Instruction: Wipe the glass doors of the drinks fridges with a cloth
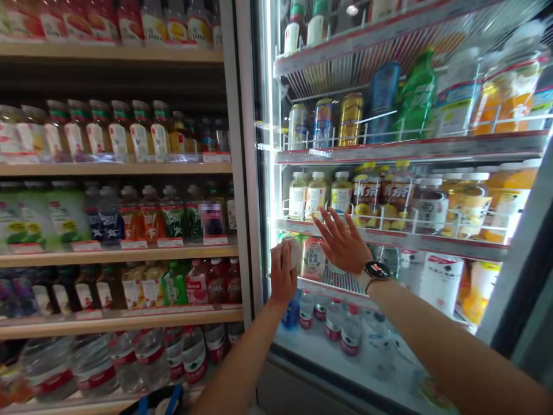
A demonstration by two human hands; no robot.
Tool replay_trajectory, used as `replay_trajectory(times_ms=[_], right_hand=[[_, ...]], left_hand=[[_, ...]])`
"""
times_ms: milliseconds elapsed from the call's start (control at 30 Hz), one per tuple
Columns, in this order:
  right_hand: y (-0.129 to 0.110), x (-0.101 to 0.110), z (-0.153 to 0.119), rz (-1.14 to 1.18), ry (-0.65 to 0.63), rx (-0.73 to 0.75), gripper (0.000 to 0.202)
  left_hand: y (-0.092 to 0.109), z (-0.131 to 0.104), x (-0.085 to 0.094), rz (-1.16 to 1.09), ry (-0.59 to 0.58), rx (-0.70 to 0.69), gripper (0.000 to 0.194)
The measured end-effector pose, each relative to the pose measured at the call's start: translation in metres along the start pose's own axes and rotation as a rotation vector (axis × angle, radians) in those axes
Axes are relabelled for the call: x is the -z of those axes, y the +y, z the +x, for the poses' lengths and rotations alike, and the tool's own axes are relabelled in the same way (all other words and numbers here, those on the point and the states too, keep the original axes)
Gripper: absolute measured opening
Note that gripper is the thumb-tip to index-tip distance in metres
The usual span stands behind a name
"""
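Note:
My left hand (283, 274) is closed around a crumpled whitish cloth (295, 253), near the left edge of the lit drinks fridge (389, 151). Only part of the cloth shows past the fingers. To its right, my right hand (343, 242) is raised with fingers outstretched and nothing in it, wearing a dark watch (377, 270) on the wrist. It is in front of the shelf edge below a row of tea bottles (317, 193); whether the palm touches the glass, I cannot tell. A pale labelled container (314, 259) shows between the two hands.
Left of the fridge, a grey upright frame (242, 173) borders wooden shelves (116, 253) full of bottled drinks. Small water bottles (334, 320) stand at the fridge bottom. At the lower edge sits a dark object with blue straps (158, 400).

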State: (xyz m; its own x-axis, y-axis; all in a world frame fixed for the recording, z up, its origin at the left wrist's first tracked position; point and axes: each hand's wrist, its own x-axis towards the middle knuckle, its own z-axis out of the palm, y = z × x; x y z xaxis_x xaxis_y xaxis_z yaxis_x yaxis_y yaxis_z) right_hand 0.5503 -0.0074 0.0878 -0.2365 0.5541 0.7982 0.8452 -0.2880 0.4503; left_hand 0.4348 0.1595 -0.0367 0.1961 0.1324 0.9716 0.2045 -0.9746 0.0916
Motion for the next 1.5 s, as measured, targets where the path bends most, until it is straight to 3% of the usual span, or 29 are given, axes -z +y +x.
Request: replay_trajectory(times_ms=[133,233,400,533,667,800,933,1067,1167,1233,1367,1433,1500], right_hand=[[-0.001,0.0,0.0,-0.058,-0.01,0.008,0.071],[0.002,-0.002,-0.001,-0.114,-0.004,0.025,0.07],[0.001,-0.003,-0.002,-0.174,0.006,0.026,0.073],[-0.022,-0.013,-0.014,-0.163,-0.047,0.049,0.069],[-0.049,-0.032,-0.029,-0.153,-0.1,0.206,0.062],[-0.055,-0.041,-0.034,-0.213,-0.116,0.214,0.059],[-0.062,-0.046,-0.037,-0.221,-0.127,0.128,0.061],[-0.074,-0.054,-0.043,-0.228,-0.103,-0.009,0.062],[-0.077,-0.057,-0.045,-0.228,-0.084,-0.009,0.062],[-0.076,-0.057,-0.045,-0.224,-0.069,0.004,0.062],[-0.074,-0.056,-0.044,-0.223,-0.046,0.01,0.061],[-0.074,-0.056,-0.044,-0.213,-0.053,0.005,0.063],[-0.074,-0.056,-0.044,-0.196,-0.061,0.003,0.065]], left_hand=[[0.002,0.008,-0.008,0.025,-0.002,-0.066,0.072],[-0.006,0.001,-0.014,-0.01,0.039,-0.076,0.063],[-0.025,-0.051,-0.027,-0.076,0.139,0.102,0.061],[-0.027,-0.083,-0.032,-0.1,0.155,0.197,0.064],[-0.016,-0.068,-0.029,-0.103,0.175,0.242,0.063],[-0.003,-0.038,-0.024,-0.117,0.157,0.132,0.063],[-0.009,-0.03,-0.023,-0.097,0.159,0.01,0.058],[-0.026,-0.039,-0.024,-0.086,0.206,0.215,0.058],[-0.021,-0.051,-0.029,-0.096,0.269,0.389,0.06],[-0.008,-0.063,-0.035,-0.1,0.248,0.332,0.06],[0.01,-0.085,-0.042,-0.1,0.099,-0.02,0.06],[0.001,-0.085,-0.038,-0.095,0.066,-0.084,0.059],[-0.018,-0.076,-0.031,-0.078,0.088,0.003,0.059]])
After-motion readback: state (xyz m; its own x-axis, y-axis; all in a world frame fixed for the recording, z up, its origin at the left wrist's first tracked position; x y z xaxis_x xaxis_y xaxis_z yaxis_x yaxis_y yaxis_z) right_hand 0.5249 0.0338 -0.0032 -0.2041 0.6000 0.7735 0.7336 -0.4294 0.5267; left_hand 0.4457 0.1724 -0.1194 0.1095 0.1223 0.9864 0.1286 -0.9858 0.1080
